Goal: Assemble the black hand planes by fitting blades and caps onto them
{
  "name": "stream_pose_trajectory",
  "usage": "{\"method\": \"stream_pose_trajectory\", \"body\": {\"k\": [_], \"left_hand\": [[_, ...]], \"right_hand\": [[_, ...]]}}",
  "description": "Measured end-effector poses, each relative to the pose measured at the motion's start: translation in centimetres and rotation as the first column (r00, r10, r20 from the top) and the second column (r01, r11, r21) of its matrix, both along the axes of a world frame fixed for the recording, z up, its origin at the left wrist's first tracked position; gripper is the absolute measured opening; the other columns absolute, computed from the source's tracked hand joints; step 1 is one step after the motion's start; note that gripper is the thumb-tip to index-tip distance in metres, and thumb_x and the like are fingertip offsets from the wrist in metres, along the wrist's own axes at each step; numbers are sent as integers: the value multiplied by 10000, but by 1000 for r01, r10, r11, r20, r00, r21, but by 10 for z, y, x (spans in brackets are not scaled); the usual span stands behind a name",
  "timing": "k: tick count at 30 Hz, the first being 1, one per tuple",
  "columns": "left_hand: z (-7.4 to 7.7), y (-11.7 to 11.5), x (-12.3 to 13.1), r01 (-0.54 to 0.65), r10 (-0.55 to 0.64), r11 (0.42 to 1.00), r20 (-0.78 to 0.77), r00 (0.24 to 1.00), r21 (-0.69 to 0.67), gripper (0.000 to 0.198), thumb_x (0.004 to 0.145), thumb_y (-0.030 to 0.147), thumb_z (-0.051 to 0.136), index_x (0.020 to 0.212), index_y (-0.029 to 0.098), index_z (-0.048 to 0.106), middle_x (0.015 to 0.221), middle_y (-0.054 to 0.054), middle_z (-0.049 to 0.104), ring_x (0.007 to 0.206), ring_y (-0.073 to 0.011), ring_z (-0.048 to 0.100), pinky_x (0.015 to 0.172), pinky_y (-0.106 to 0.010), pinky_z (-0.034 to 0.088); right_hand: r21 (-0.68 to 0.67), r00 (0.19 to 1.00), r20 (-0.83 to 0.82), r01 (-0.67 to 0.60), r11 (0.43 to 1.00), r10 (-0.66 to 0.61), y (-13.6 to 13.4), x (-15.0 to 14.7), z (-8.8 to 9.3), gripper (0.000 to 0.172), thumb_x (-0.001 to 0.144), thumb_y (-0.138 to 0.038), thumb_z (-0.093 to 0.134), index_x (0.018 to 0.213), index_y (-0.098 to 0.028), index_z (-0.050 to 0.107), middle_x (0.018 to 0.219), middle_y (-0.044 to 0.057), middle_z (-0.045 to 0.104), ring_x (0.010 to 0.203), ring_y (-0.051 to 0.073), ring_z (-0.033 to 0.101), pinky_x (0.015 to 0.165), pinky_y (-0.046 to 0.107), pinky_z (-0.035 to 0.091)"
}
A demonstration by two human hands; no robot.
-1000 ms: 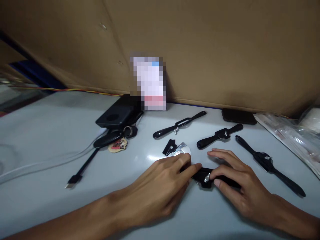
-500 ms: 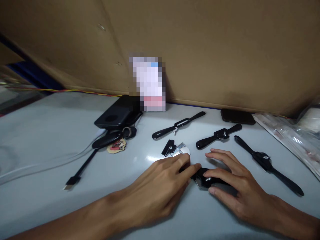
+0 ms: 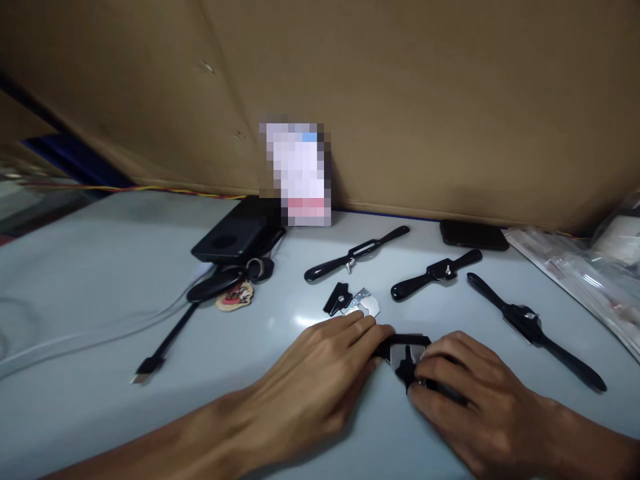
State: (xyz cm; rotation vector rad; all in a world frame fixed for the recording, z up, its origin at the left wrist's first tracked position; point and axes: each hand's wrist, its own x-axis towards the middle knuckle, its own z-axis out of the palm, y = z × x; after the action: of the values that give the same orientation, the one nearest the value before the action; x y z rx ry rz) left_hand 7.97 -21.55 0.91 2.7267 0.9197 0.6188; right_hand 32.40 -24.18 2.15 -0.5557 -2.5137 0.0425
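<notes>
A black spokeshave lies on the pale table between both my hands. My left hand rests palm down, its fingers pressed on the tool's left handle. My right hand is curled over the right handle, fingertips at the small silver screw in the middle. Just beyond the left fingers lie a loose black cap piece and a shiny metal blade. Three more black spokeshaves lie farther off: one at the back centre, one to its right, one long one at the right.
A cardboard wall closes the back of the table. A black power bank, keys with a tag and a black cable sit at the left. A dark phone and plastic bags lie at the right.
My right hand has curled in and closed over the spokeshave's right handle; its fingers were spread a second ago. The tool's middle has turned, showing a flat shiny face. The left hand has barely moved.
</notes>
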Motion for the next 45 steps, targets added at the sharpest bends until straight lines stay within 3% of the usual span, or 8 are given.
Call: {"method": "stream_pose_trajectory", "body": {"k": [6,11,15,21,27,32,39,45], "left_hand": [[2,13,-8,26,-32,928,10,999,372,434,882,-38,419,1279,103,521,874,-62,693,745,-214,602,601,-308,508],[7,20,-11,1,-31,882,55,998,471,424,880,-65,423,1253,100,537,756,-21,623,678,-195,538,575,-290,465],[11,21,-13,-21,-10,870,61,998,492,387,947,-23,422,1285,140,520,717,11,589,646,-176,517,584,-283,458],[11,27,-18,25,-47,915,46,998,403,381,977,26,423,1302,193,533,754,5,628,667,-174,556,579,-281,447],[3,35,-22,-107,72,984,232,970,141,223,1026,146,489,1228,206,562,892,-21,683,781,-170,627,690,-279,516],[-2,38,-23,-143,134,990,256,957,18,212,1013,157,483,1181,215,599,981,-40,713,873,-182,679,761,-303,547],[-1,59,-36,-469,473,879,267,839,-85,278,994,338,533,1214,199,630,847,-15,680,749,-196,645,668,-302,502],[-6,84,-51,-553,578,815,195,792,-173,351,934,407,554,1185,196,680,867,-34,706,753,-214,647,699,-329,506]], "right_hand": [[-13,999,48,5,1000,-4,0,-1,-5,284,939,-11,451,1052,-97,697,921,117,713,886,233,614,775,388,541],[-149,993,-77,81,986,-94,1,-1,-7,169,1020,-120,523,1062,-111,687,904,87,704,824,196,602,763,352,540],[-291,983,-132,85,953,-129,2,-2,-8,234,1031,-89,482,946,-133,696,843,63,677,772,170,573,684,305,520],[-344,952,-182,173,923,-246,8,1,-6,226,1045,-136,485,946,-156,686,844,42,646,759,158,595,689,300,515],[-321,950,-43,280,905,-309,15,9,-10,256,1036,-117,441,954,-164,678,901,65,634,810,181,595,696,319,503],[-309,956,-4,279,909,-295,14,10,-12,206,1020,-140,487,969,-171,684,948,69,644,869,197,601,764,355,512],[-343,955,36,287,894,-293,11,10,-12,213,1000,-111,479,989,-165,684,1021,85,633,902,212,586,799,398,525],[-327,960,25,271,905,-279,10,9,-11,218,1003,-106,472,972,-170,678,1006,78,631,898,206,591,770,375,525]]}}
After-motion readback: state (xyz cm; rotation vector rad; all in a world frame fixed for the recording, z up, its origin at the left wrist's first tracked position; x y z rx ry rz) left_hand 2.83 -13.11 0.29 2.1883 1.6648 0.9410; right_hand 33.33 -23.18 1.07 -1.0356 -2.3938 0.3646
